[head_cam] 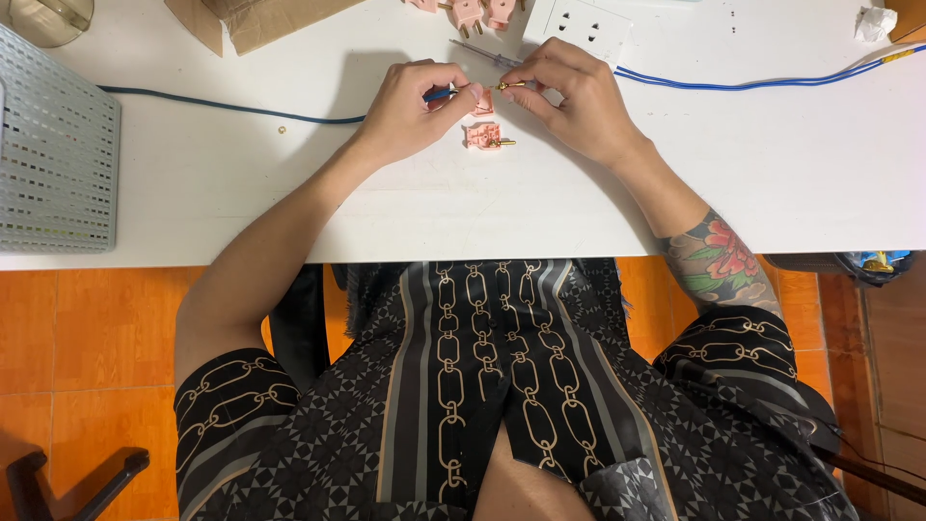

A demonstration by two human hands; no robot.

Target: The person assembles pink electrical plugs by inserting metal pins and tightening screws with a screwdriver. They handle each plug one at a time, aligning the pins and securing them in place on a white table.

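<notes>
Brass, small and bright: one prong pinched at the fingertips of the right hand, closed around it in a fine grip. Meeting it from the other side, the left hand, also closed, thumb and forefinger gripping the end of one dark blue cable that trails away past the left wrist. Fingertips of both hands almost touching over the prong.

Just under the fingertips, two pink plug halves: one partly hidden by the left thumb, the other lying open just nearer the body, with a brass pin showing at its side. Beyond the hands, three more pink plug pieces at the far edge, cut off by the frame. Beside the right knuckles, one thin screwdriver and one white wall socket plate. Out past the right wrist, one brighter blue cable and one crumpled white scrap. Left of the left forearm, one tiny brass screw and, further out, one grey perforated basket. All on one white table.
</notes>
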